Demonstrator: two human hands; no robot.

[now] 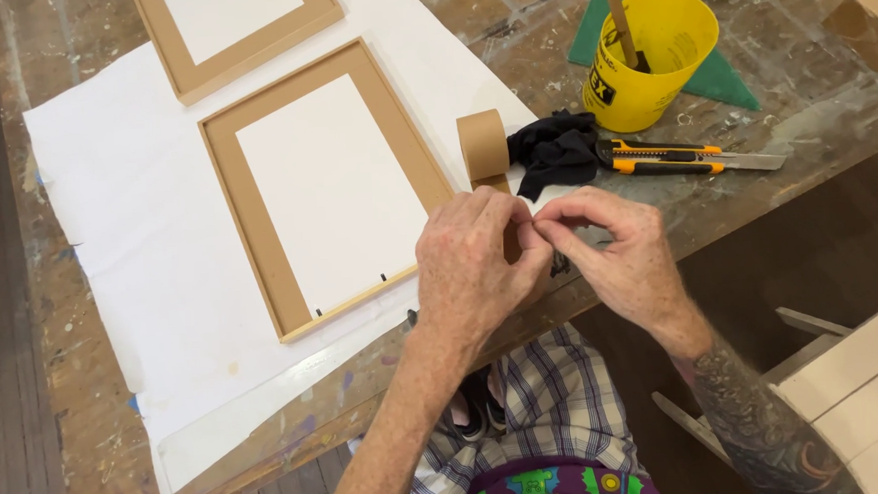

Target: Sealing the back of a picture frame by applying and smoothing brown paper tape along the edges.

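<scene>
Pinching the loose end of a brown tape strip between them, the left hand and right hand meet fingertip to fingertip, fingers narrow and closed on the strip. Just beyond the fingers stands the brown tape roll, with a black cloth and a yellow utility knife beside it. A wooden frame lies on white paper on the counter, to the left of the fingers.

Matt brown paper tape roll on rough, paint-stained wooden table
</scene>
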